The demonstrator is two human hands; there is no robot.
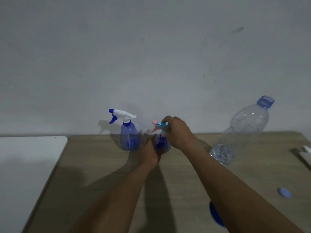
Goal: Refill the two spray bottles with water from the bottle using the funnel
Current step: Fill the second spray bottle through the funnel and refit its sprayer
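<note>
Two spray bottles stand close together near the back edge of a wooden table (101,174), against a plain grey wall (151,47). At the far left a white board (32,157) lies next to the table.

The first spray bottle (128,137) is blue and see-through, with a white and dark blue trigger head screwed on and its nozzle pointing left. It stands upright and nothing touches it.

Just to its right, the left hand (150,148) wraps its fingers round the body of the second spray bottle (161,143), holding it upright on the table. This bottle is also blue, with a teal and pink trigger head. The right hand (176,132) comes over from the right and curls its fingers round that head and the collar below it.

Nearer the camera, a blue curved rim shows from under the right forearm. It looks like the funnel (216,216), though most of it is hidden.

Further right, a large clear water bottle (239,132) stands on the table with its mouth open and a little water in its base. Its pale blue cap (284,192) lies flat on the table, well apart from it. At the right edge a dark and white object (303,155) is partly cut off.
</note>
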